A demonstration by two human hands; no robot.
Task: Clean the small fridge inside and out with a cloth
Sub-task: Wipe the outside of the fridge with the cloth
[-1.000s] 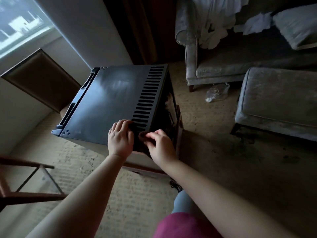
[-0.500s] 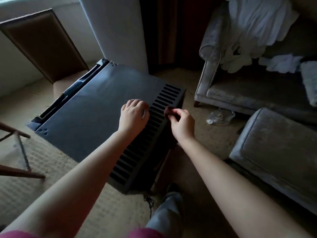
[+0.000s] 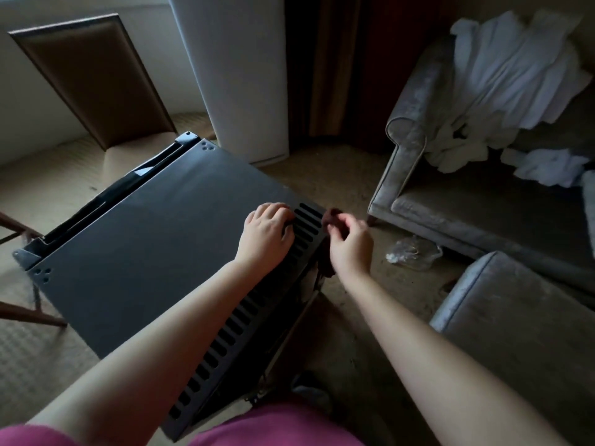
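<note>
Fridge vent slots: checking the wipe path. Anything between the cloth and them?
Nothing visible. The right hand pinches the dark cloth beside the far vent slots; the left hand rests on the fridge top next to them.

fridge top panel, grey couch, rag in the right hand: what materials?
Fridge top panel: probably painted sheet metal, dark satin sheen; punched vent slots. Grey couch: velvety fabric, mottled nap, piped edges. Rag pinched in right hand: dark soft textile, too dim for more.
</note>
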